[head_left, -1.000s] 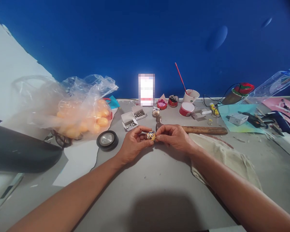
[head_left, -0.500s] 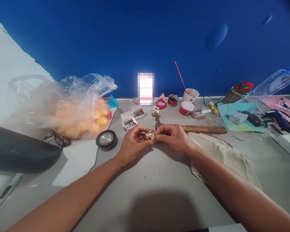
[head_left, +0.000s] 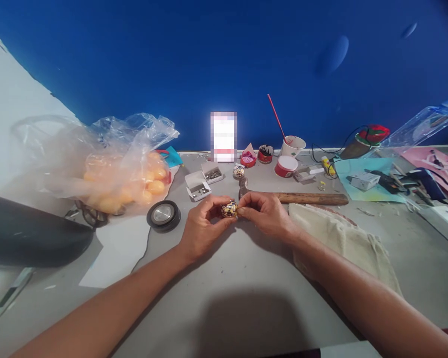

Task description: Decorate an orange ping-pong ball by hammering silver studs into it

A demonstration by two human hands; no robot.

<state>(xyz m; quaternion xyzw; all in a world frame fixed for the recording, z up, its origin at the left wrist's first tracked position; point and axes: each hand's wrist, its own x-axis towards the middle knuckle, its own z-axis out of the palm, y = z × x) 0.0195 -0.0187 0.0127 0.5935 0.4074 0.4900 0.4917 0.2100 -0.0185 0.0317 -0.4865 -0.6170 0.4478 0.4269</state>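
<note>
A small yellow ball covered in shiny studs (head_left: 229,209), egg-like in outline, is held above the grey tabletop in front of me. My left hand (head_left: 205,222) grips it from the left between thumb and fingers. Against its right end, my right hand (head_left: 263,213) has thumb and forefinger pinched together; whatever lies between those fingertips is too small to see. Beyond the hands stands an open white box with small metal pieces (head_left: 197,189), beside a second such box (head_left: 212,174). Another studded ball (head_left: 239,171) rests behind the head of a wooden-handled hammer (head_left: 309,198).
Left are a black round object with a metal centre (head_left: 163,215) and a plastic bag of orange balls (head_left: 134,174). A beige cloth (head_left: 339,238) lies under my right forearm. Along the wall stand a bright blurred screen (head_left: 223,136), a red-lidded tub (head_left: 286,166) and a paper cup (head_left: 293,145).
The studded ball has turned slightly in my fingers, showing a different pattern of studs. Both hands keep nearly the same place, and the whole view has shifted a little.
</note>
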